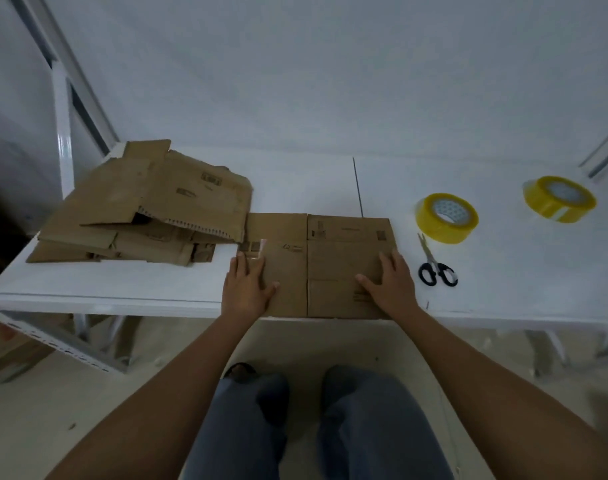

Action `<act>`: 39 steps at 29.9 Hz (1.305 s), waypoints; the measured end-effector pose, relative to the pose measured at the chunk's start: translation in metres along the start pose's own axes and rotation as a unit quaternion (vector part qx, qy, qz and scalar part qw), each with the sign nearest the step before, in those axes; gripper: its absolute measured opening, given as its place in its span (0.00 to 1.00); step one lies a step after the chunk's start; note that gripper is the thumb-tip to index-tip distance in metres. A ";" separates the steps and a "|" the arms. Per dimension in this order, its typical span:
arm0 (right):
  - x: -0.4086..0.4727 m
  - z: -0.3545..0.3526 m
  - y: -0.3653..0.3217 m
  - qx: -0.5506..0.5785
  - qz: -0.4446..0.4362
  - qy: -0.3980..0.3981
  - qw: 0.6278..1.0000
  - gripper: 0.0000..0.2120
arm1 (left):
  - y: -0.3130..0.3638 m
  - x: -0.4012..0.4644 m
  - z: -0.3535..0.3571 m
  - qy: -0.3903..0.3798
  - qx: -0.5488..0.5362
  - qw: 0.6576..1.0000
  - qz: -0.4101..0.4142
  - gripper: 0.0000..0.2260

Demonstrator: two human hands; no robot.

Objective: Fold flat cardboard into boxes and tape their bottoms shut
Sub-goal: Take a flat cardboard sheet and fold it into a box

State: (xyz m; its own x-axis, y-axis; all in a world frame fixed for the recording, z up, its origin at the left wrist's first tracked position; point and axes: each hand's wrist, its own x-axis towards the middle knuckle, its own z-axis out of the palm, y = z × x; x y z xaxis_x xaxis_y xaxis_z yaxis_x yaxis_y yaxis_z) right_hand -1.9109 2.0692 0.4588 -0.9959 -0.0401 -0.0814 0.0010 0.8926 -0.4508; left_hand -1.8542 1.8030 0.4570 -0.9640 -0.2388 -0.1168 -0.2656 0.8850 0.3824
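Note:
A flat brown cardboard box blank (325, 258) lies at the front edge of the white table (122, 282). My left hand (247, 287) rests flat on its left part, fingers straight, beside a scrap of clear tape. My right hand (392, 282) lies flat on the blank's right part, thumb spread toward the middle. A stack of other flattened cardboard (150, 209) sits to the left, overlapping the blank's far left corner. Two rolls of yellow tape stand to the right, the nearer tape roll (446, 217) and the farther tape roll (559, 198). Black-handled scissors (434, 266) lie just right of my right hand.
A white wall rises behind the table. A white metal frame (63, 133) stands at the back left, and metal shelf parts (63, 344) lie on the floor under the table's left side. My legs are below the table edge.

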 end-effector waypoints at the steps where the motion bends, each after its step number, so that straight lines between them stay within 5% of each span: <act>1: -0.004 -0.001 0.004 -0.001 -0.010 -0.012 1.000 0.37 | 0.001 -0.001 0.000 0.006 -0.003 1.000 0.001 0.30; 8: -0.045 -0.011 0.034 -0.039 -0.070 -0.113 0.990 0.43 | 0.007 -0.026 0.009 0.015 0.022 1.000 -0.014 0.31; 15: -0.068 -0.007 0.039 -0.153 -0.030 0.028 0.987 0.33 | 0.011 -0.058 0.011 -0.084 0.043 0.993 0.065 0.35; 20: -0.095 0.005 0.022 0.075 0.034 0.017 0.996 0.36 | 0.010 -0.074 0.014 -0.055 0.062 0.990 0.113 0.33; 25: -0.130 0.030 0.014 0.174 0.038 0.008 0.984 0.35 | 0.034 -0.102 0.030 0.034 0.051 0.994 0.085 0.28; 29: -0.133 0.036 0.011 0.212 -0.037 -0.075 0.974 0.35 | 0.047 -0.101 0.019 -0.001 0.003 0.997 0.074 0.28; 34: -0.135 0.038 -0.004 0.308 0.020 -0.100 0.946 0.34 | 0.034 -0.100 0.003 -0.062 0.035 0.988 0.138 0.25; 39: -0.133 0.040 -0.021 0.395 0.076 -0.093 0.911 0.34 | 0.039 -0.113 0.003 0.022 0.056 0.977 0.203 0.18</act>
State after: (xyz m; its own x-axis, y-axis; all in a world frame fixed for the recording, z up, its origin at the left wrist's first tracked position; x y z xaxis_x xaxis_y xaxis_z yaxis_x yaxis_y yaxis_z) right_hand -1.7750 2.0376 0.4433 -0.9463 -0.0847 -0.3119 0.2752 0.2950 -0.9150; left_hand -1.7557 1.8660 0.4828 -0.9898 0.1266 0.0650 0.1400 0.9478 0.2865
